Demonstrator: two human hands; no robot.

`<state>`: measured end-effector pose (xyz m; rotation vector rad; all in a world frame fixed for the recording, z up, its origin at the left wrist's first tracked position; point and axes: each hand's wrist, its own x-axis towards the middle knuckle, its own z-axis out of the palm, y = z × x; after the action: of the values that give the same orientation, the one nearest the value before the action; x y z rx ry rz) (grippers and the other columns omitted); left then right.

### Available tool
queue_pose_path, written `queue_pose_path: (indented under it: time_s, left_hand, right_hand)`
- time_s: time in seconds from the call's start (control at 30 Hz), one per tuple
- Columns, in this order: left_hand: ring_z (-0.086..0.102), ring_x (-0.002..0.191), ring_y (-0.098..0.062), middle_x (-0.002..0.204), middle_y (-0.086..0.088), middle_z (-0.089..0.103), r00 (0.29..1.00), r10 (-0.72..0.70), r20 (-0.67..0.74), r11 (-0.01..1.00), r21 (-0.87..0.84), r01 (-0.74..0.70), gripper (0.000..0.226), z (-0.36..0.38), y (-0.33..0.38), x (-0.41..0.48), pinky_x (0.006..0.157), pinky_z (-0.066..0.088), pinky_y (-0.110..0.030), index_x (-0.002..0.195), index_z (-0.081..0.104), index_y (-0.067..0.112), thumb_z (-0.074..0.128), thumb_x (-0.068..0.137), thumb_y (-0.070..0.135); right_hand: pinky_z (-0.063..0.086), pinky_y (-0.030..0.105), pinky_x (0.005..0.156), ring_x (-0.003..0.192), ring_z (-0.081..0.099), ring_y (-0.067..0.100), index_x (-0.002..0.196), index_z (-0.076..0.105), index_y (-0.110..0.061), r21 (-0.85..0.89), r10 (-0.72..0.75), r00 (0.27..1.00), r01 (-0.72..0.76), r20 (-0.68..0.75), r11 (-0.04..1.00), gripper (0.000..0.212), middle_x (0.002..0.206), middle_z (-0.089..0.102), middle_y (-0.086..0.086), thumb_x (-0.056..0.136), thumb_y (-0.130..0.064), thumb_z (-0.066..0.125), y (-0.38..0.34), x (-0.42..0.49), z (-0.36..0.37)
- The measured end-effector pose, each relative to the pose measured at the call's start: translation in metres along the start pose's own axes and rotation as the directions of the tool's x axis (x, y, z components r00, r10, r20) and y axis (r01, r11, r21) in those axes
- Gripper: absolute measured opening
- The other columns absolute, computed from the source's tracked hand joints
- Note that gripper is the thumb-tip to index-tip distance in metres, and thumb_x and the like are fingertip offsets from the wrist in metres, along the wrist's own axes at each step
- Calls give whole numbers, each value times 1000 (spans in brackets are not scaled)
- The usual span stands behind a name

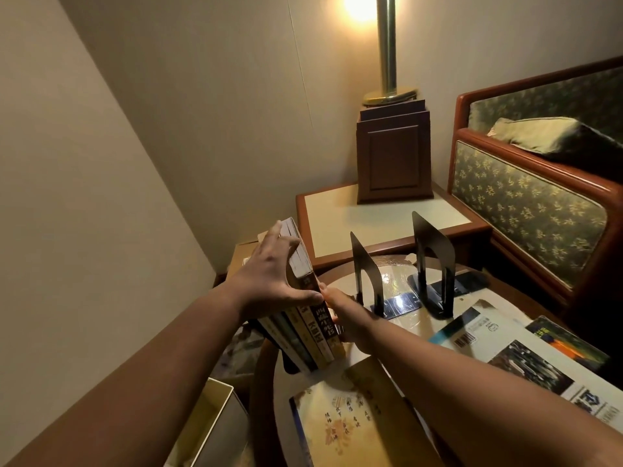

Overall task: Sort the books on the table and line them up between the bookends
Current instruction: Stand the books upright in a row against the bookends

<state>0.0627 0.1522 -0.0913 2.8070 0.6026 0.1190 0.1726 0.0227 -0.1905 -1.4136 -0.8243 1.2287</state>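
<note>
At the left edge of the table [394,267] the left hand [269,278] clasps the upright books [313,332], fingers splayed over their tops and thumb across the spines, while the right hand [352,320] lies against the right cover, its fingers hidden behind, so I cannot tell how they sit. The stack looks stiff, fairly heavy and prone to fanning, so squeezing both outer covers low down seems wisest. Rightward, one black bookend [365,274] and a second bookend [433,264] stand apart with nothing between, flat books [526,352] run off frame, and the dark shape at the stack's near left is unclear
</note>
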Motion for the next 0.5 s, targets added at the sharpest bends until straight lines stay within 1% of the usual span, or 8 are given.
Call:
queue_pose_path:
  time_s: [0.07,0.1,0.17,0.2,0.27,0.37,0.47,0.5]
  left_hand:
    - [4,151,-29,165,-6,3,1000,-9,30,999,32,8,113,1,5,6,122,18,-48,151,18,17,80,67,60]
    - [5,152,-29,164,-6,6,999,-22,40,997,81,19,117,3,7,9,122,16,-46,152,12,15,78,67,62]
    - [-8,152,-27,165,-5,-3,997,-57,55,966,254,41,128,9,7,13,123,2,-51,156,-5,15,70,68,72]
    - [-14,151,-25,165,-5,-10,996,-60,62,940,339,36,130,11,7,15,122,-3,-52,155,-11,15,64,70,77]
    - [-17,150,-23,164,-4,-15,997,-50,67,919,394,19,128,14,5,17,122,-5,-51,155,-15,15,60,72,78]
    - [-8,152,-22,166,-3,-8,998,-34,54,939,343,14,125,16,5,17,124,2,-45,156,-9,15,64,73,74]
    - [-4,152,-21,166,-3,-4,999,-26,30,942,335,15,124,16,3,16,124,7,-45,157,-6,15,65,73,72]
    - [-4,152,-21,166,-3,-4,999,-22,23,944,330,13,125,17,2,15,124,7,-45,157,-7,16,66,73,72]
  right_hand:
    - [46,25,71,93,48,3,152,21,-23,6,7,1000,-8,15,1000,53,109,46,-16,104,-45,24,0,0,-3]
    - [46,27,75,102,49,9,153,18,-23,16,9,1000,-9,18,1000,55,117,47,-11,104,-46,24,3,1,-6]
    - [43,35,87,128,41,26,154,15,-24,25,10,1000,-11,19,1000,57,142,41,3,103,-48,25,3,0,-6]
    - [41,38,90,134,36,30,154,14,-24,26,11,1000,-12,20,1000,57,150,35,8,103,-48,25,1,-2,-5]
    - [44,33,84,134,34,30,154,14,-25,27,15,1000,-16,18,999,56,153,31,10,104,-47,24,2,-2,-4]
    - [44,29,79,140,30,34,154,13,-23,65,22,1000,-22,14,998,55,154,31,12,104,-45,23,4,-1,-4]
    - [49,22,71,139,31,35,153,17,-16,72,35,999,-35,5,997,53,146,38,12,106,-40,22,-2,-2,-4]
    - [49,24,72,140,31,36,153,18,-16,54,60,998,-60,6,997,54,148,37,12,106,-42,24,-3,-2,-6]
